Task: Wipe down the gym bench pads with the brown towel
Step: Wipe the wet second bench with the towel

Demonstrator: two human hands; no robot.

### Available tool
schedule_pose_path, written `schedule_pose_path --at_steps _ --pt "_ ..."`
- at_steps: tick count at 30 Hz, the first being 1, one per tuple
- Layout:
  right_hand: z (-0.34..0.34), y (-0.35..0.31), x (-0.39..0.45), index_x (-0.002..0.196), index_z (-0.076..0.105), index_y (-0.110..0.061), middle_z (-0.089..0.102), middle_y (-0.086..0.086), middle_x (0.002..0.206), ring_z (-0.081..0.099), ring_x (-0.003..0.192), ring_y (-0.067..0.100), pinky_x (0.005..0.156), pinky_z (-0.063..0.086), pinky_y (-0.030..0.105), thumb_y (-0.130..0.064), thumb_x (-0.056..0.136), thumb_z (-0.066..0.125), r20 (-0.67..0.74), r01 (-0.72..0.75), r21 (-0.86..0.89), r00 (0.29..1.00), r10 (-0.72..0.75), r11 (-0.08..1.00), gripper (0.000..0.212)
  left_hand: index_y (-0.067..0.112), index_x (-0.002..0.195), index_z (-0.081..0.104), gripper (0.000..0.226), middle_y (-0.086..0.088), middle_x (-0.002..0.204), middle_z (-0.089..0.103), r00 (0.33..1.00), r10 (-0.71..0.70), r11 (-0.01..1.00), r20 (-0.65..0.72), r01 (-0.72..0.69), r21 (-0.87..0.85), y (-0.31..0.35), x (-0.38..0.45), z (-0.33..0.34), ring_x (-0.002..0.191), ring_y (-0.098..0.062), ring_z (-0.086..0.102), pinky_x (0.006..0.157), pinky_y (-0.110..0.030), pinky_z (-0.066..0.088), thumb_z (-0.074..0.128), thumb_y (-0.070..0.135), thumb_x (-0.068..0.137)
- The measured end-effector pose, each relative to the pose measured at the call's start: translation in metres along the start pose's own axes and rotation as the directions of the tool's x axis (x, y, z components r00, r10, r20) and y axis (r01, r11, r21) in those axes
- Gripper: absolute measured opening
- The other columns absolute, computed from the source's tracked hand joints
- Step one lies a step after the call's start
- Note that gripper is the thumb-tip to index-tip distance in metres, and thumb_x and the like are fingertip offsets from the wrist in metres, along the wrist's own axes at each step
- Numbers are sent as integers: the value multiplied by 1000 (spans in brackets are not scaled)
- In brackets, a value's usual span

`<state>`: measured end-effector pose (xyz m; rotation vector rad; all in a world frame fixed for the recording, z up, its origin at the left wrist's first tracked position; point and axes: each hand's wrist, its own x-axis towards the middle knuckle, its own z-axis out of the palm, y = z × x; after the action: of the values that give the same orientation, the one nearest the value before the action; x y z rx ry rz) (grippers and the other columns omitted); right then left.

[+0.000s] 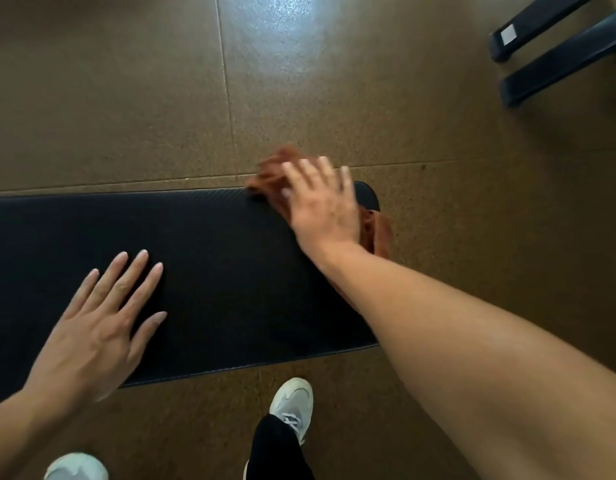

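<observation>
The right hand (320, 199), fingers spread nearly straight, presses the rumpled brown towel (270, 174) onto the far right corner of the black, finely ribbed bench pad (213, 265). The left hand (98, 323) lies flat and relaxed on the pad. Speckled brown floor (126, 98) surrounds it; no writing is legible.

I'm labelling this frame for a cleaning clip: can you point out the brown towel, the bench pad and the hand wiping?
brown towel (270, 169): head view, bunched part beyond the fingers.
bench pad (213, 258): head view, bare black top.
right hand (322, 202): head view, back of the hand.
</observation>
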<state>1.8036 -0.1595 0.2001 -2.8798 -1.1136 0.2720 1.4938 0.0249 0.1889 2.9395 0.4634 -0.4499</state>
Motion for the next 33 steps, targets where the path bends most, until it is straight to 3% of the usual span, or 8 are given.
schedule_pose_path --at_steps 5,8,10,12,16,23,28,33 --pt "-16 35 -33 160 31 -34 30 -3 168 20 157 23 126 20 49 -42 111 27 0 -402 172 913 408 899 50 26 163 12 68 0 172 0 1000 17 999 15 -18 35 0 -3 -7 159 -21 -1 127 -38 -2 22 57 103" --pt "-17 45 -73 160 31 -30 48 2 157 47 143 26 114 39 48 -47 111 26 87 -639 400 740 667 656 52 28 163 12 67 0 172 3 999 26 1000 24 -26 -5 4 -1 -15 158 -19 -3 127 -38 -1 20 58 104" --pt "-14 39 -106 159 32 -31 54 1 151 56 134 28 105 46 47 -49 111 25 127 -691 434 682 720 578 52 28 163 9 67 0 171 2 999 19 1000 27 -18 -13 5 -4 -15 158 -18 -6 127 -39 0 16 59 104" --pt "-10 27 -136 161 29 -35 44 -3 161 49 141 27 106 45 47 -48 111 26 93 -671 401 707 701 624 51 28 163 6 68 1 171 -1 1000 20 1000 23 -20 -21 7 -2 -15 158 -17 -9 127 -41 0 12 61 104" --pt "11 6 -164 157 43 -29 33 -1 167 20 158 25 123 31 53 -38 112 31 -53 -541 281 816 576 793 47 28 162 0 70 0 170 -8 998 55 997 35 -53 -49 5 -7 -14 157 -18 -15 127 -43 0 8 63 102" --pt "38 -118 -194 151 50 -22 41 5 162 25 156 28 125 26 53 -31 109 35 -63 -127 152 988 138 980 45 22 162 15 66 -4 171 5 986 156 988 52 -156 -5 -65 -90 2 158 -21 -3 127 -49 15 20 56 105" --pt "59 -254 -188 153 48 -29 37 2 164 24 157 27 125 23 52 -32 108 44 -26 153 142 988 -151 978 45 13 161 24 76 -8 170 13 997 -62 998 44 61 15 -151 -185 18 158 -24 8 124 -55 21 28 57 99" --pt "72 -402 -175 158 37 -37 24 -2 171 10 160 27 128 7 48 -32 107 45 88 490 142 859 -504 860 51 3 160 22 79 -11 171 11 981 -171 985 94 173 -18 -202 -235 36 157 -28 14 122 -60 22 17 56 101"
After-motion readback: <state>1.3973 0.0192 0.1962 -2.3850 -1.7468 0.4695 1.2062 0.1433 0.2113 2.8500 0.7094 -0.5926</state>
